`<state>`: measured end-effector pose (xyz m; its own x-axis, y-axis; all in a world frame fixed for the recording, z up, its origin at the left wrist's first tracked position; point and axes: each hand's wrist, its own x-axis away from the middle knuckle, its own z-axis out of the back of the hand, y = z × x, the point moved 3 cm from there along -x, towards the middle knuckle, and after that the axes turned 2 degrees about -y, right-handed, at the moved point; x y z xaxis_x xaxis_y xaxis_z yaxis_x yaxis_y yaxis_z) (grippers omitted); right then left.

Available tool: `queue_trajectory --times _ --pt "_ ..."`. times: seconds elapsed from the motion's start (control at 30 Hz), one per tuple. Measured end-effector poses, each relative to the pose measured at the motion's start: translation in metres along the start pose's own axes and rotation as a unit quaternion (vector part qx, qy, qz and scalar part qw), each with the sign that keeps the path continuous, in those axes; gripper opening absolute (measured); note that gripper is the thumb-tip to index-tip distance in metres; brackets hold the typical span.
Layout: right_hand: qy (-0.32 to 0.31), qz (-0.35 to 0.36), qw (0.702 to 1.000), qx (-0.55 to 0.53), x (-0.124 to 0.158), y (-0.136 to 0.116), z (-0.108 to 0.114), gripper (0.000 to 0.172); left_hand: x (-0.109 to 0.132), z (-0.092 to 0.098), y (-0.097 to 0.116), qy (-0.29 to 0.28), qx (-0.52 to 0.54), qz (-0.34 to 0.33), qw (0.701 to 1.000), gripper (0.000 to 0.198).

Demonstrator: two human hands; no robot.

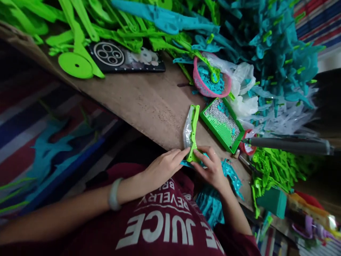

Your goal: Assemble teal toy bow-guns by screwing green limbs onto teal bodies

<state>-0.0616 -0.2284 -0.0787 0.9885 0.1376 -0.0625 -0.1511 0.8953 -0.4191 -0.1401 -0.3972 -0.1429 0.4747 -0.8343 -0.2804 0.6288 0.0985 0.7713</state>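
My left hand (163, 165) and my right hand (211, 167) meet at the near edge of a wooden table (149, 99). Both pinch the lower end of a green plastic toy piece (194, 133) that stands up from the fingers, with a clear plastic bag (188, 129) against its left side. A teal plastic piece (186, 164) lies under the fingers. A pale bracelet (114, 193) is on my left wrist.
A green tray of small silver screws (222, 124) lies just beyond my right hand. Behind it stands a pink basket (210, 80) with teal parts. Heaps of green pieces (106, 25) and teal pieces (269, 46) fill the back. A grey tool handle (290, 145) reaches in from the right.
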Motion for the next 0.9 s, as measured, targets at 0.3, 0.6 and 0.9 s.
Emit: queue_trajectory --times 0.3,0.6,0.9 --pt "-0.055 0.008 0.998 0.007 -0.004 0.001 0.01 0.049 0.002 -0.004 0.003 0.013 0.025 0.016 0.999 0.051" --pt "-0.072 0.011 0.997 0.037 -0.003 -0.001 0.012 0.046 0.003 -0.006 0.0 0.029 0.036 0.021 0.999 0.049" --pt "-0.055 0.055 0.995 0.069 -0.001 -0.005 -0.002 0.045 0.005 0.001 0.012 0.057 -0.138 -0.048 0.988 0.037"
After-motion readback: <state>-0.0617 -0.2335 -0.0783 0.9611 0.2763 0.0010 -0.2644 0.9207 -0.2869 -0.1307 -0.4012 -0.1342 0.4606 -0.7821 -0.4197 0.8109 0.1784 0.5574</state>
